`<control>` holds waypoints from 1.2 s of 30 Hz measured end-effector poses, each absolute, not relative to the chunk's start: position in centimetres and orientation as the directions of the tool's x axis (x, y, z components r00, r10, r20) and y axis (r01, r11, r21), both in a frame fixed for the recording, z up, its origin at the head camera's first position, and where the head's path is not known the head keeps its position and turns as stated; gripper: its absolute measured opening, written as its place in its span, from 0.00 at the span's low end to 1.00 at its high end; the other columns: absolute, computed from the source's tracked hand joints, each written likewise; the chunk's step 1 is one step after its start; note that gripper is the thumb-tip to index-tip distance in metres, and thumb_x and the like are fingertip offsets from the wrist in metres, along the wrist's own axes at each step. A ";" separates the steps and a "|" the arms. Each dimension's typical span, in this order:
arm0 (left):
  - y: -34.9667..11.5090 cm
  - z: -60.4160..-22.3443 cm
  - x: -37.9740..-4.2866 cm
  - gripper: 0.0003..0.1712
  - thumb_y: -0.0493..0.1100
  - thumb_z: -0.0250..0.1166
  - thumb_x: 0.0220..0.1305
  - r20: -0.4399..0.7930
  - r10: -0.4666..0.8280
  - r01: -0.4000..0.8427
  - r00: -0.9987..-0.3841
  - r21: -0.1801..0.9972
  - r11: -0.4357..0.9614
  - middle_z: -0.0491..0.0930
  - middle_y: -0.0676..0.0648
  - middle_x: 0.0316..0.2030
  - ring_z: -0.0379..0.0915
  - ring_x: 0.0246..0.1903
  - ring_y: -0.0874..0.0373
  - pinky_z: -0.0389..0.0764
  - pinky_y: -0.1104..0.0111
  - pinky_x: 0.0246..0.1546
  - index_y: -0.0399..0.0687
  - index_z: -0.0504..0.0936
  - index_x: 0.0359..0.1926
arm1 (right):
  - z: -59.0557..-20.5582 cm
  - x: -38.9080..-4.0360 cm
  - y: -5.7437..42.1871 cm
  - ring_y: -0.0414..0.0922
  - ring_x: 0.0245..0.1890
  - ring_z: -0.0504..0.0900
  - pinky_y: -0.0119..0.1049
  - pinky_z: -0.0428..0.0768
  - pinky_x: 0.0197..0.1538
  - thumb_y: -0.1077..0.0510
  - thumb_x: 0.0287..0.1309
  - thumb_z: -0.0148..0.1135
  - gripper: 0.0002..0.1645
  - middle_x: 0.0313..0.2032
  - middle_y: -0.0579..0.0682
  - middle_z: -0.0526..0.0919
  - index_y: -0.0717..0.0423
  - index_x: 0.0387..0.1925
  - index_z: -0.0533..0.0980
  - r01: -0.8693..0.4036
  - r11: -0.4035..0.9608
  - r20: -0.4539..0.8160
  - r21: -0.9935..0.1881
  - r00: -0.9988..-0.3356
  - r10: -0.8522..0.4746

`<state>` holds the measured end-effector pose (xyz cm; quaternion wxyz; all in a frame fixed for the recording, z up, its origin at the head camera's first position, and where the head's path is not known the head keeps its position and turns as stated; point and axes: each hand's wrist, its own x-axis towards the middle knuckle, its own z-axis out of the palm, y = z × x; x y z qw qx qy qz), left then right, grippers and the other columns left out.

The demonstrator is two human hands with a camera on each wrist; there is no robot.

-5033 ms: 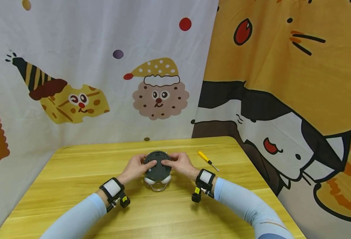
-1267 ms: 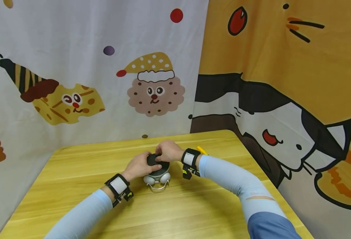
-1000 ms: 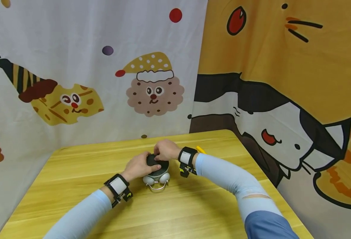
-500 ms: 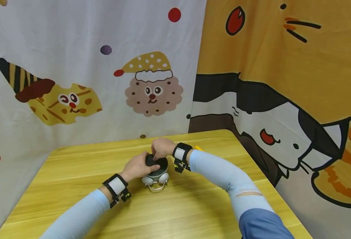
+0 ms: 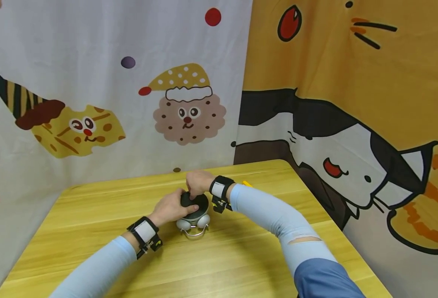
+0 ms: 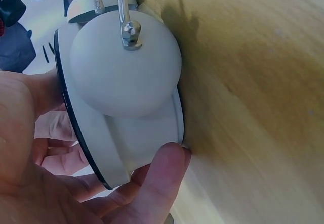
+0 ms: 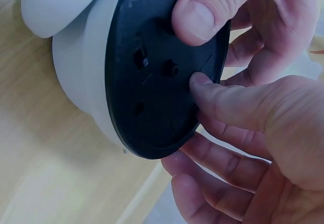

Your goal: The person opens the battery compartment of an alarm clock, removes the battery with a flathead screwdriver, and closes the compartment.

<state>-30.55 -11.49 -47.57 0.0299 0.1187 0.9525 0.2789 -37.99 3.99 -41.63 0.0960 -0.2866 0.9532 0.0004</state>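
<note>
A white twin-bell alarm clock (image 5: 200, 203) lies face down on the table, its black back up and its wire handle toward me. My left hand (image 5: 169, 208) grips its left side, thumb on the back. In the left wrist view one fingertip (image 6: 169, 158) touches the rim near the tabletop, below a round white bell (image 6: 126, 64). My right hand (image 5: 199, 182) is at the clock's far side. The right wrist view shows its thumb (image 7: 228, 100) on the black back (image 7: 147, 77) and its other fingers curled at the edge, near a small knob (image 7: 172, 68).
A yellow screwdriver handle (image 5: 247, 183) shows behind my right forearm, which hides the remainder of the tool. The wooden table (image 5: 92, 207) ends at a printed curtain (image 5: 137, 157) along the back and right.
Compared with five seconds ago, my right hand has moved from the clock's right side to its far edge. Over the last second it has shifted slightly left, while the left hand keeps its grip.
</note>
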 end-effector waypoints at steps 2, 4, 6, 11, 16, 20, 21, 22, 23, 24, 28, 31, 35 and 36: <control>-11.5 -47.6 -30.5 0.40 0.67 0.79 0.65 0.004 0.238 0.203 -0.971 0.539 0.818 0.90 0.42 0.48 0.86 0.43 0.50 0.84 0.56 0.41 0.39 0.81 0.60 | -41.7 -38.0 4.0 0.39 0.31 0.82 0.31 0.80 0.35 0.48 0.61 0.87 0.11 0.32 0.41 0.91 0.47 0.32 0.92 -0.543 0.837 -0.181 -0.065 -0.818 -0.545; -11.6 -47.6 -30.5 0.41 0.67 0.79 0.65 -0.003 0.236 0.198 -0.972 0.537 0.820 0.90 0.42 0.48 0.86 0.43 0.51 0.84 0.56 0.42 0.39 0.81 0.60 | -41.7 -38.1 4.0 0.39 0.31 0.82 0.31 0.80 0.35 0.48 0.61 0.88 0.11 0.31 0.41 0.91 0.47 0.31 0.92 -0.547 0.834 -0.180 -0.072 -0.816 -0.550; -11.6 -47.7 -30.4 0.41 0.68 0.79 0.65 -0.008 0.237 0.196 -0.971 0.536 0.821 0.90 0.42 0.48 0.86 0.43 0.50 0.85 0.55 0.42 0.39 0.81 0.60 | -41.9 -38.3 4.1 0.39 0.31 0.83 0.30 0.80 0.34 0.47 0.61 0.88 0.11 0.31 0.40 0.92 0.47 0.31 0.92 -0.551 0.831 -0.181 -0.080 -0.811 -0.556; -11.5 -47.7 -30.3 0.42 0.68 0.79 0.65 -0.009 0.241 0.200 -0.970 0.531 0.824 0.91 0.41 0.49 0.87 0.44 0.49 0.86 0.52 0.45 0.39 0.81 0.61 | -42.3 -38.6 4.4 0.38 0.32 0.84 0.30 0.81 0.36 0.46 0.60 0.88 0.12 0.31 0.40 0.93 0.47 0.31 0.93 -0.542 0.834 -0.191 -0.105 -0.812 -0.552; -11.4 -47.8 -30.4 0.42 0.68 0.79 0.65 -0.002 0.239 0.202 -0.971 0.531 0.823 0.91 0.40 0.49 0.87 0.44 0.49 0.87 0.52 0.45 0.39 0.81 0.61 | -42.5 -38.8 4.6 0.39 0.32 0.85 0.31 0.82 0.36 0.46 0.58 0.89 0.12 0.30 0.40 0.92 0.46 0.29 0.92 -0.523 0.843 -0.174 -0.128 -0.825 -0.538; -11.5 -47.9 -30.5 0.42 0.68 0.79 0.65 0.000 0.239 0.203 -0.971 0.532 0.822 0.91 0.41 0.48 0.87 0.44 0.49 0.87 0.52 0.44 0.39 0.81 0.61 | -42.5 -38.8 4.6 0.39 0.31 0.85 0.31 0.82 0.34 0.47 0.57 0.90 0.13 0.28 0.39 0.91 0.45 0.26 0.91 -0.533 0.836 -0.147 -0.130 -0.823 -0.548; -11.5 -47.9 -30.5 0.42 0.68 0.79 0.65 0.001 0.240 0.204 -0.971 0.533 0.821 0.91 0.41 0.48 0.87 0.44 0.49 0.87 0.53 0.44 0.39 0.81 0.61 | -42.5 -38.7 4.6 0.39 0.31 0.85 0.31 0.82 0.34 0.47 0.56 0.90 0.13 0.28 0.39 0.91 0.45 0.26 0.91 -0.535 0.835 -0.141 -0.128 -0.823 -0.550; -11.5 -47.9 -30.5 0.42 0.68 0.79 0.65 0.001 0.242 0.205 -0.970 0.535 0.820 0.91 0.41 0.48 0.87 0.43 0.50 0.87 0.53 0.44 0.39 0.81 0.61 | -42.5 -38.7 4.6 0.39 0.31 0.85 0.31 0.82 0.34 0.47 0.56 0.91 0.14 0.27 0.39 0.91 0.45 0.25 0.91 -0.539 0.833 -0.135 -0.125 -0.823 -0.552; -11.5 -47.9 -30.5 0.42 0.68 0.79 0.65 0.000 0.243 0.205 -0.970 0.536 0.819 0.91 0.41 0.48 0.87 0.43 0.50 0.86 0.53 0.44 0.39 0.82 0.61 | -42.5 -38.6 4.6 0.39 0.31 0.85 0.31 0.82 0.34 0.47 0.56 0.91 0.14 0.27 0.39 0.91 0.45 0.25 0.91 -0.542 0.831 -0.129 -0.122 -0.822 -0.555; -11.5 -47.9 -30.5 0.42 0.68 0.79 0.65 0.001 0.243 0.206 -0.970 0.538 0.817 0.91 0.41 0.48 0.87 0.43 0.50 0.86 0.53 0.44 0.39 0.82 0.61 | -42.5 -38.6 4.6 0.38 0.31 0.85 0.31 0.82 0.34 0.47 0.56 0.91 0.14 0.27 0.38 0.91 0.45 0.25 0.91 -0.546 0.830 -0.123 -0.117 -0.821 -0.558; -11.6 -47.9 -30.5 0.41 0.68 0.79 0.66 0.001 0.241 0.204 -0.970 0.542 0.816 0.91 0.40 0.49 0.87 0.44 0.50 0.86 0.53 0.45 0.39 0.82 0.61 | -42.7 -38.5 4.7 0.39 0.32 0.85 0.31 0.83 0.35 0.46 0.55 0.91 0.13 0.30 0.39 0.91 0.45 0.28 0.91 -0.562 0.820 -0.105 -0.109 -0.814 -0.572; -11.6 -47.9 -30.5 0.41 0.68 0.79 0.66 0.003 0.240 0.204 -0.971 0.537 0.819 0.91 0.40 0.49 0.87 0.44 0.50 0.86 0.53 0.45 0.40 0.82 0.61 | -42.7 -38.6 4.8 0.39 0.34 0.85 0.31 0.84 0.36 0.47 0.57 0.90 0.13 0.33 0.40 0.92 0.45 0.30 0.92 -0.564 0.817 -0.103 -0.116 -0.812 -0.575; -11.7 -47.8 -30.6 0.41 0.68 0.78 0.67 0.003 0.242 0.206 -0.970 0.535 0.819 0.91 0.39 0.50 0.87 0.45 0.50 0.86 0.53 0.45 0.40 0.81 0.62 | -42.9 -38.7 4.9 0.40 0.37 0.85 0.32 0.84 0.38 0.47 0.58 0.90 0.12 0.38 0.42 0.92 0.45 0.34 0.91 -0.568 0.813 -0.089 -0.128 -0.810 -0.580; -11.7 -47.8 -30.6 0.42 0.68 0.78 0.67 0.002 0.241 0.205 -0.970 0.535 0.820 0.91 0.39 0.51 0.87 0.45 0.49 0.86 0.52 0.45 0.40 0.81 0.62 | -42.9 -38.6 4.9 0.41 0.38 0.85 0.32 0.84 0.39 0.47 0.58 0.89 0.12 0.41 0.43 0.93 0.45 0.36 0.92 -0.572 0.810 -0.082 -0.126 -0.808 -0.583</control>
